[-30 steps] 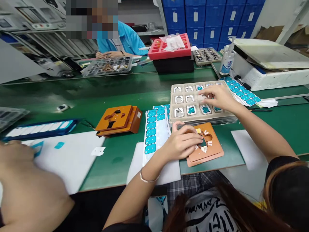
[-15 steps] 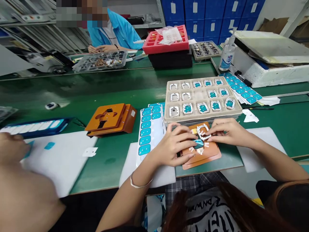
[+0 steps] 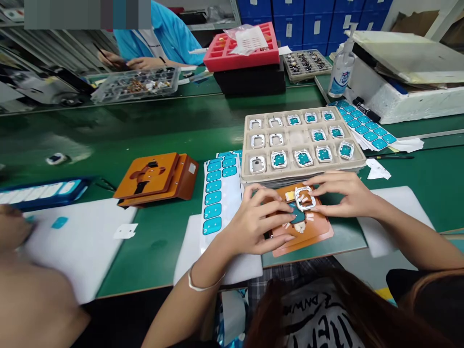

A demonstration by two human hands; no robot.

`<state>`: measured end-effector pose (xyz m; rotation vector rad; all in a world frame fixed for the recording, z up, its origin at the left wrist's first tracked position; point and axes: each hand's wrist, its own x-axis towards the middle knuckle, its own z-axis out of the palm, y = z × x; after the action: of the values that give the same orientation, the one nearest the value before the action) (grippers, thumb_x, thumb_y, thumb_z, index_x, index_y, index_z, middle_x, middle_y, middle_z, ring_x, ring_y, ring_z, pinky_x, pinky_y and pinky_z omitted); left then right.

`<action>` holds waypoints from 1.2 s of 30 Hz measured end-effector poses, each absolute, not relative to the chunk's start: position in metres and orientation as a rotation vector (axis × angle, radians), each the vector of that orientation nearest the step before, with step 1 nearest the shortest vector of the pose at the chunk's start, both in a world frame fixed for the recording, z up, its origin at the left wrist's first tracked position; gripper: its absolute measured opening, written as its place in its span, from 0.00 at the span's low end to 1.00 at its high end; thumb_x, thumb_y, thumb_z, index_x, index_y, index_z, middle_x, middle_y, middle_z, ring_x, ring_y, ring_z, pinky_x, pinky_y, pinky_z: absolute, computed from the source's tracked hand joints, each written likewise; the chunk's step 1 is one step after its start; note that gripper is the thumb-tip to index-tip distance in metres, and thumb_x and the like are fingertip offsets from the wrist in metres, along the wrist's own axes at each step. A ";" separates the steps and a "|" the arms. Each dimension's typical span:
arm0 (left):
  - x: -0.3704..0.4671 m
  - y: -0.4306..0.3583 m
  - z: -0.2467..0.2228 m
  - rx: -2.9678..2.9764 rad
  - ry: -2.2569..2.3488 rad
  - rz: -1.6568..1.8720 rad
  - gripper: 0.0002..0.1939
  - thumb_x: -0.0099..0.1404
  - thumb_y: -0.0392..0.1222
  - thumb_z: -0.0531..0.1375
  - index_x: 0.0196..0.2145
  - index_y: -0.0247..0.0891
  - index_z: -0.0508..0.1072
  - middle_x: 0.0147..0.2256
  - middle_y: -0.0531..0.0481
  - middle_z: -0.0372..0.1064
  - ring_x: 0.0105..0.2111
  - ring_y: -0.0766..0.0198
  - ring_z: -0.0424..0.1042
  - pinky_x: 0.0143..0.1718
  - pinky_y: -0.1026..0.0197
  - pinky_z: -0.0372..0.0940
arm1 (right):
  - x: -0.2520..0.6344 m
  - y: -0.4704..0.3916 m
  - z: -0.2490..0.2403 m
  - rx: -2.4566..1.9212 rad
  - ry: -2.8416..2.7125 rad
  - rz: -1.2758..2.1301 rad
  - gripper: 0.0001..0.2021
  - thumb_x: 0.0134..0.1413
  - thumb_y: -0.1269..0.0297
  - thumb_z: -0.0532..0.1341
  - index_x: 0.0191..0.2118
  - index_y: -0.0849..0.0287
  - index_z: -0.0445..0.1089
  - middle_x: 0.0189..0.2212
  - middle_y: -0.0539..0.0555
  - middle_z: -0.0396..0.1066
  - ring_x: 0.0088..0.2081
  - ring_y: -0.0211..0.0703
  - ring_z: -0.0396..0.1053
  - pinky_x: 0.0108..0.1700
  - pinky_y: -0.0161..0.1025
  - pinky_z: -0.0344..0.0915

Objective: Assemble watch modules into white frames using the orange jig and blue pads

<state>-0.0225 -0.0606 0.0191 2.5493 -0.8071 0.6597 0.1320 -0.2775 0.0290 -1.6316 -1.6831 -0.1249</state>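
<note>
My left hand (image 3: 259, 220) rests over the left side of an orange plate (image 3: 315, 227), its fingertips on a teal piece (image 3: 297, 214) there. With thumb and fingers my right hand (image 3: 337, 193) grips the right side of a white watch-case frame (image 3: 305, 198), which lies over the back of the plate. Small white strips and a yellow piece (image 3: 290, 195) sit on the plate around the frame. Behind my hands stands a beige tray (image 3: 297, 137) of similar frames, several with teal inside. A sheet of teal stickers (image 3: 212, 198) lies left of my left hand.
An orange fixture (image 3: 155, 179) stands further left. Another person's arm (image 3: 32, 285) reaches in at the left edge, over a white mat (image 3: 83, 241). Across the bench sits a person in blue (image 3: 174, 34). A pump bottle (image 3: 340, 72), red tray (image 3: 241, 50) and foam box (image 3: 413, 96) stand at the back.
The view has shifted slightly. The frame between my hands now stands more upright in view, and my right fingers have spread along its side. The person across has raised a hand with a thin tool.
</note>
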 end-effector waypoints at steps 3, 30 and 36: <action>-0.024 -0.065 0.018 2.506 -0.700 0.817 0.03 0.63 0.43 0.63 0.36 0.45 0.74 0.33 0.56 0.79 0.37 0.59 0.67 0.42 0.51 0.57 | 0.120 -0.274 0.028 -1.600 -1.682 -0.187 0.07 0.53 0.65 0.66 0.38 0.60 0.75 0.43 0.61 0.78 0.37 0.44 0.75 0.38 0.44 0.72; -0.027 -0.076 0.012 2.392 -0.363 0.673 0.24 0.62 0.56 0.64 0.52 0.44 0.69 0.46 0.46 0.69 0.46 0.57 0.64 0.47 0.51 0.60 | 0.107 -0.266 0.020 -1.589 -1.677 -0.093 0.13 0.51 0.65 0.67 0.44 0.57 0.71 0.41 0.57 0.77 0.36 0.44 0.65 0.38 0.44 0.67; -0.026 -0.043 0.017 2.369 -0.375 0.747 0.28 0.67 0.65 0.52 0.57 0.49 0.66 0.49 0.47 0.70 0.49 0.56 0.66 0.51 0.51 0.62 | 0.106 -0.267 0.021 -1.226 -1.075 0.649 0.24 0.46 0.60 0.68 0.50 0.53 0.65 0.39 0.53 0.74 0.36 0.42 0.71 0.37 0.39 0.67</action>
<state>-0.0263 -0.0434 0.0169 2.3693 -0.3746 0.7469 0.1062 -0.2673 0.0212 -1.2260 -1.0749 0.6493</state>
